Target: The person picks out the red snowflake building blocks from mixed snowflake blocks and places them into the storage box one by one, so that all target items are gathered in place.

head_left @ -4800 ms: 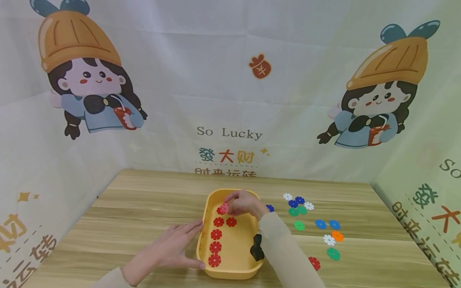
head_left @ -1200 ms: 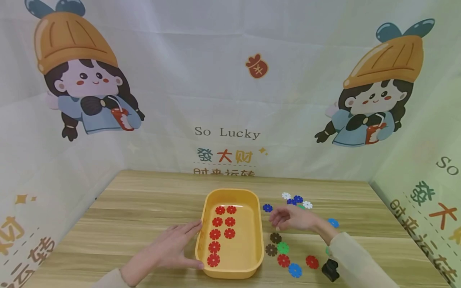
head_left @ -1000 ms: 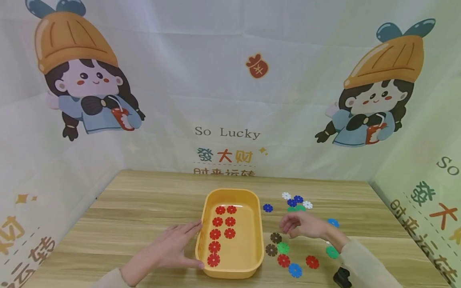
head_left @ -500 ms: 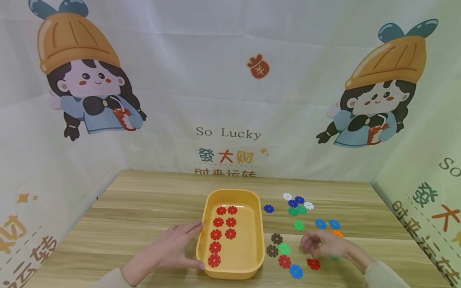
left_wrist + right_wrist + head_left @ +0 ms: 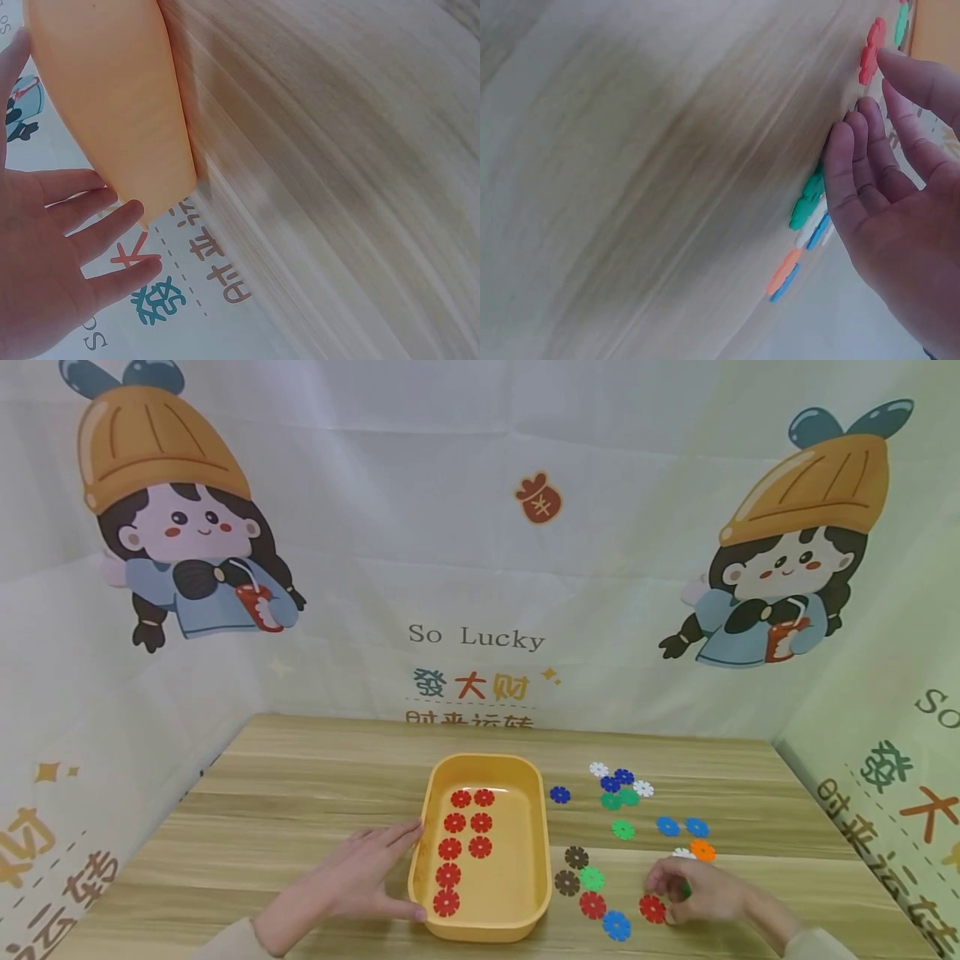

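In the head view, my right hand (image 5: 697,889) is low over the table, with thumb and index finger at the edge of a red snowflake disc (image 5: 652,908) that lies flat. The right wrist view shows the thumb tip against this red disc (image 5: 873,51) and the index fingertip a little apart from it. My left hand (image 5: 360,872) rests with spread, straight fingers against the left wall of a yellow tray (image 5: 480,931). Inside the tray, red snowflake discs (image 5: 448,875) form a left column of several and a shorter column of three beside it.
Right of the tray lie loose snowflake discs: another red disc (image 5: 592,905), a light blue one (image 5: 617,926), brown ones (image 5: 567,883), green ones (image 5: 622,830), dark blue ones (image 5: 559,795), white ones (image 5: 598,769) and an orange one (image 5: 702,850). A printed cloth (image 5: 480,568) hangs behind the table.
Earlier, my right hand held a red disc over the tray; the second column now has three discs. Since then that hand has moved right and nearer, down to the loose red disc. Left hand unmoved.
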A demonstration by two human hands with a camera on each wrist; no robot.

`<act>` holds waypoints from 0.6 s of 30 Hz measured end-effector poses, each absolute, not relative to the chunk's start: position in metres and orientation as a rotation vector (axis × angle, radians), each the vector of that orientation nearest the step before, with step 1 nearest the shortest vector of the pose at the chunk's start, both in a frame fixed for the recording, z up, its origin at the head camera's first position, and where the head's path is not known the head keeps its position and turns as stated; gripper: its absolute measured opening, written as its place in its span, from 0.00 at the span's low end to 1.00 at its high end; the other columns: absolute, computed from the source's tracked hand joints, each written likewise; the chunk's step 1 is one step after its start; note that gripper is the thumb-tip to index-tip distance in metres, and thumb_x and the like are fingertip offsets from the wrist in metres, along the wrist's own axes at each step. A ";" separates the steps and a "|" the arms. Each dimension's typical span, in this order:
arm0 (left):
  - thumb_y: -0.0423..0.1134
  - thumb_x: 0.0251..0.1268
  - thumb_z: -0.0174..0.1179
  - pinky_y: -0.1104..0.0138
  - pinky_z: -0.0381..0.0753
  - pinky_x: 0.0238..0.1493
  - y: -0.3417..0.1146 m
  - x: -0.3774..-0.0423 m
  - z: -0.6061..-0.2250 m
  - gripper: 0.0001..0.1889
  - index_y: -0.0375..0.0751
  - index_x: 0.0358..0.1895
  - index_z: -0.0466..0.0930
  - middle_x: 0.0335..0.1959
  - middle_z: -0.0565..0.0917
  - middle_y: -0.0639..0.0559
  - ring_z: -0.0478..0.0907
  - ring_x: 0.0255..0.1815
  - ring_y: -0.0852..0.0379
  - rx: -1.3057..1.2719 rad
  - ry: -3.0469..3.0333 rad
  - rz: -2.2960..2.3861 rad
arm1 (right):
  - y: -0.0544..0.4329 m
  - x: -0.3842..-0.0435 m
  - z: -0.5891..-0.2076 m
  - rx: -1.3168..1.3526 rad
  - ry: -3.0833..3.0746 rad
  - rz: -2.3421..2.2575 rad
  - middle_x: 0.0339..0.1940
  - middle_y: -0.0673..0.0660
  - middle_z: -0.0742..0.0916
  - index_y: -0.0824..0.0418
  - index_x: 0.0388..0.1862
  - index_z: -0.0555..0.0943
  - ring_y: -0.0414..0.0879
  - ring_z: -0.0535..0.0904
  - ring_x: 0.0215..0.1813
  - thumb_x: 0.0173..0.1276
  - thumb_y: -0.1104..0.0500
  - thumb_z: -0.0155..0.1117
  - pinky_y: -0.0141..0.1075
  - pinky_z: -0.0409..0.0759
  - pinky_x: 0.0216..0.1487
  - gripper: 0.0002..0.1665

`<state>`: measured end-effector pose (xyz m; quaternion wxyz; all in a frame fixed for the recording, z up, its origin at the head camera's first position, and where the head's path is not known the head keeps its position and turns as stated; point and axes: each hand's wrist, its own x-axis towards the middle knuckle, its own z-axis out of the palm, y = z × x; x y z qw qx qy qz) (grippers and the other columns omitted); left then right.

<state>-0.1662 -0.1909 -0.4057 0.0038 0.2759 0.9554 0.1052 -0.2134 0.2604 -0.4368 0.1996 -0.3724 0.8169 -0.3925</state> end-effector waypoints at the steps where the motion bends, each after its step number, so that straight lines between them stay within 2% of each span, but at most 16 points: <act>1: 0.73 0.40 0.51 0.46 0.58 0.55 -0.191 -0.166 -0.406 0.53 0.34 0.64 0.59 0.64 0.59 0.44 0.60 0.60 0.44 0.865 2.995 0.329 | 0.261 -0.213 -0.437 -1.043 2.296 -1.089 0.34 0.51 0.75 0.65 0.40 0.73 0.42 0.69 0.31 0.49 0.65 0.64 0.31 0.71 0.32 0.17; 18: 0.73 0.40 0.52 0.46 0.57 0.55 -0.191 -0.166 -0.405 0.52 0.34 0.64 0.59 0.64 0.59 0.44 0.60 0.60 0.44 0.862 2.993 0.339 | 0.258 -0.213 -0.441 -1.107 2.414 -0.976 0.28 0.48 0.72 0.60 0.36 0.72 0.37 0.66 0.28 0.47 0.62 0.67 0.29 0.69 0.27 0.18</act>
